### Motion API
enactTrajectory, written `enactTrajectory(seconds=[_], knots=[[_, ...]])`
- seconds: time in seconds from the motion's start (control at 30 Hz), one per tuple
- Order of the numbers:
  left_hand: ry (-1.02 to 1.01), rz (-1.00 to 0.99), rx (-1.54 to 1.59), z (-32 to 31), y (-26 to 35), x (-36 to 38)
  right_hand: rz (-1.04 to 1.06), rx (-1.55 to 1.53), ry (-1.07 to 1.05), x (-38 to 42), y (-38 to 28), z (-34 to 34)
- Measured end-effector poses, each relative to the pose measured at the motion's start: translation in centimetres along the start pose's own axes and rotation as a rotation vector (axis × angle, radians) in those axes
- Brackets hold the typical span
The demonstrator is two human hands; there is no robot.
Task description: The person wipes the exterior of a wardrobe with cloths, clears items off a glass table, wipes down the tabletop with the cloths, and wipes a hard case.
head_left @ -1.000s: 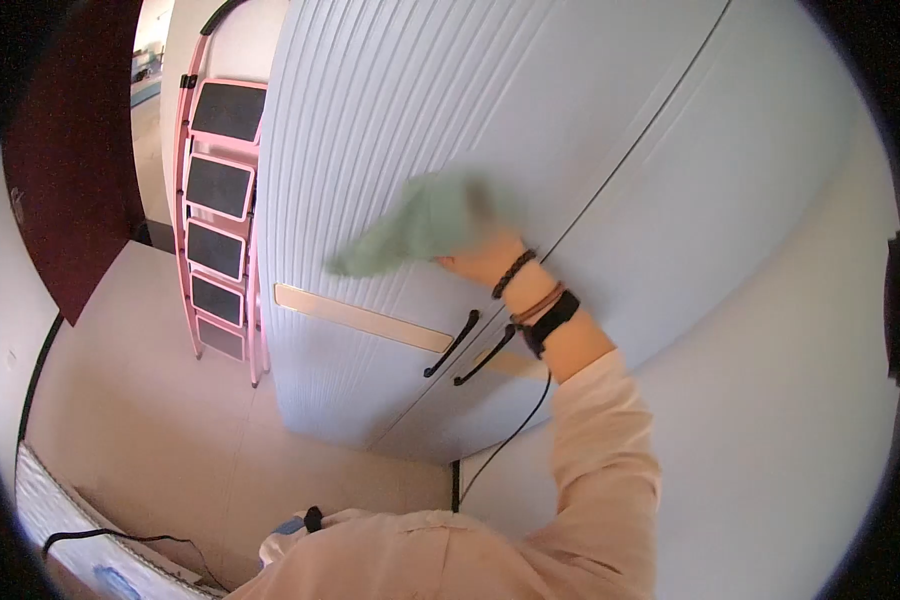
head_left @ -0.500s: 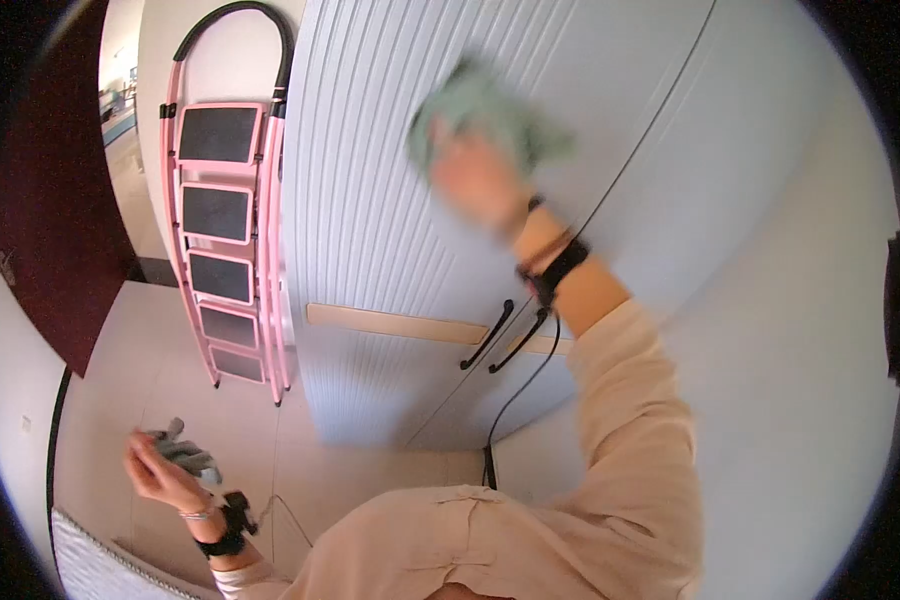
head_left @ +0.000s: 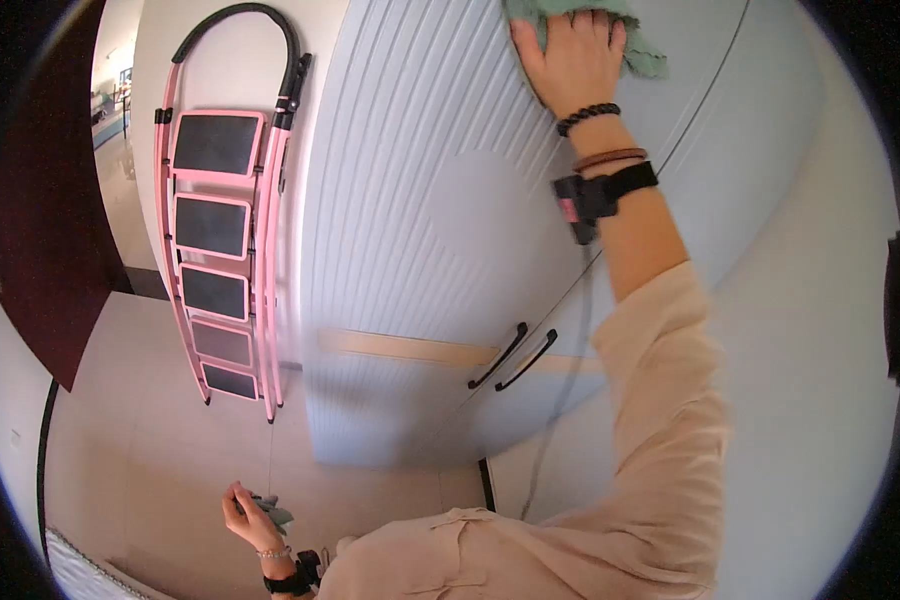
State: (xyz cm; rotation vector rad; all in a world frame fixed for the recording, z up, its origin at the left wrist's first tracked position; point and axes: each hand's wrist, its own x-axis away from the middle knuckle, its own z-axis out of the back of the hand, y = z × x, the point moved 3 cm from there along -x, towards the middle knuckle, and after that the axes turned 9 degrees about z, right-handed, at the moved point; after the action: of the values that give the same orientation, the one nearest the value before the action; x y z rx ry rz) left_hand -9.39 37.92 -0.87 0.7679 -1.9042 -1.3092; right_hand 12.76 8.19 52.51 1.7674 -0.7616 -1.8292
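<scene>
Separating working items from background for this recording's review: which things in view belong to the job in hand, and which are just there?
Apparently part of the job:
Green cloth, under the right hand
Cabinet, against which it is pressed
Smaller cloth, in the left hand

Apparently just there:
Pink stepladder, upright beside the cabinet
Dark red door

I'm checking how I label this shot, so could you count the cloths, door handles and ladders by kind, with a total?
Cloths: 2 (one under the right hand, one in the left hand)
Door handles: 2
Ladders: 1
Total: 5
</scene>
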Motion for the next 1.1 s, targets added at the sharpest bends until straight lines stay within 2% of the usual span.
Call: enactTrajectory(seconds=[0.03, 0.1, 0.17, 0.2, 0.27, 0.3, 0.33, 0.4, 0.43, 0.47, 0.5, 0.6, 0.63, 0.73, 0.87, 0.97, 1.0, 1.07, 1.1], knots=[[-0.002, 0.159, 0.105, -0.1, -0.5, 0.1, -0.18, 0.001, 0.117, -0.1, -0.6, 0.2], [-0.039, 0.014, 0.034, -0.3, -1.5, -0.7, -0.177, 0.062, -0.044, 1.4, -3.4, -0.5], [-0.093, -0.013, 0.038, -1.2, -0.9, -0.3, -0.068, -0.127, -0.085, 5.7, -8.0, -0.6], [-0.107, -0.016, 0.045, -1.3, -0.5, -0.2, -0.033, -0.347, -0.247, 8.8, -10.0, -0.8], [-0.134, -0.021, 0.057, -1.6, 0.2, 0.0, 0.08, -0.601, -0.428, 15.2, -13.7, -1.8], [-0.143, -0.013, 0.034, -1.4, 1.1, 0.2, 0.164, -0.629, -0.442, 16.8, -14.8, -2.0], [-0.141, -0.016, 0.029, -1.4, 1.3, 0.0, 0.167, -0.629, -0.429, 16.6, -14.7, -0.9], [-0.129, -0.014, 0.021, -0.6, 1.3, -0.6, -0.066, -0.408, -0.32, 15.9, -12.1, 0.9], [-0.127, -0.013, 0.021, 0.3, 1.0, -1.0, -0.115, -0.392, -0.415, 15.1, -10.6, 1.1], [-0.126, -0.012, 0.02, 1.0, 0.6, -1.5, -0.118, -0.388, -0.407, 15.2, -10.2, 0.9], [-0.116, -0.227, -0.156, 1.3, 1.2, -1.5, -0.204, -0.494, -0.349, 15.4, -9.8, 0.6], [-0.095, -0.415, -0.348, 1.1, 1.2, -1.6, -0.334, -0.637, -0.222, 16.3, -10.1, 0.5], [-0.097, -0.267, -0.263, 0.9, 1.1, -1.9, -0.323, -0.582, -0.238, 16.3, -10.8, 0.9], [-0.088, -0.492, -0.325, -1.5, 2.6, -0.6, -0.32, -0.51, -0.255, 16.1, -11.6, 1.2], [-0.183, -0.357, -0.171, -2.8, 2.7, -0.1, -0.313, -0.452, -0.31, 15.0, -11.3, 1.1], [-0.176, -0.401, -0.257, -2.6, 2.8, -0.3, -0.317, -0.392, -0.344, 15.5, -12.2, 0.7], [-0.176, -0.226, -0.141, -2.1, 2.6, -0.5, -0.358, -0.426, -0.277, 16.2, -12.8, 0.9], [-0.177, -0.057, -0.016, -1.8, 2.6, -1.0, -0.396, -0.454, -0.199, 16.8, -12.8, 0.6], [-0.195, -0.192, -0.119, -1.7, 3.3, -1.0, -0.379, -0.463, -0.179, 16.5, -12.5, 1.0]])
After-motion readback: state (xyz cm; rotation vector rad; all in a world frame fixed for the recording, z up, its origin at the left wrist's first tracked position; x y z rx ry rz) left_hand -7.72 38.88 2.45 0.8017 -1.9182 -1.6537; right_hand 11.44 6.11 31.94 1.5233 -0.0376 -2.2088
